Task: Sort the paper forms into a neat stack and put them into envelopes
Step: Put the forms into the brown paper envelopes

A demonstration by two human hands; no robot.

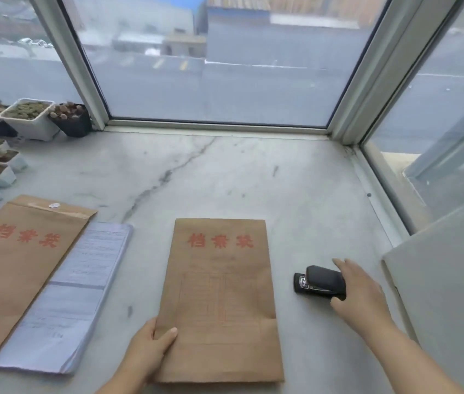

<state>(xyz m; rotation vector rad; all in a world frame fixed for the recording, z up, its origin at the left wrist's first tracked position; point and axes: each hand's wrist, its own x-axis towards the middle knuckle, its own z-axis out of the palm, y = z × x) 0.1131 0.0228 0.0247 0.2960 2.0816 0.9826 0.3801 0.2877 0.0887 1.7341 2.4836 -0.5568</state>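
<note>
A brown envelope (221,297) with red characters lies flat in the middle of the marble sill. My left hand (147,351) grips its near left edge, thumb on top. My right hand (360,291) is around the back end of a black stapler (317,282) that sits right of the envelope, fingers over its top and thumb at its near side. At the left lies a stack of white printed forms (68,302), partly over a second brown envelope (12,257) with a string-tie button.
Several small potted succulents (29,115) line the far left of the sill (225,177). Window glass and aluminium frames (219,125) close off the back and right. A pale board (447,294) leans at the right edge.
</note>
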